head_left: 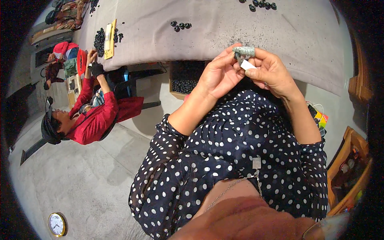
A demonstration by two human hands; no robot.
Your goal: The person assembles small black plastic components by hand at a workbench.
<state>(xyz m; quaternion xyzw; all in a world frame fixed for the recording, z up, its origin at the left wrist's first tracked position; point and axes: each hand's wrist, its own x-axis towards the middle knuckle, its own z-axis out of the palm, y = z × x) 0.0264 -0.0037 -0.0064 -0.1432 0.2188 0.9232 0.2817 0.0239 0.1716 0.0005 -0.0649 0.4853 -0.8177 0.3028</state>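
Note:
Both my hands are raised close together in front of my dotted dark blouse, near the edge of a grey cloth-covered table [224, 28]. My left hand [218, 76] and my right hand [268, 70] pinch a small grey speckled cylinder [244, 51] between their fingertips. A small white piece [248, 64] sits just under it, against my right fingers. Groups of small black rings [181, 25] lie on the cloth beyond my hands.
Under the table stands a box of black rings [185, 82]. At the left a person in a red top [94, 116] handles a pile of black rings [100, 40] beside a yellow board [110, 38]. A round clock [57, 224] shows at lower left. Wooden shelving [348, 168] stands at right.

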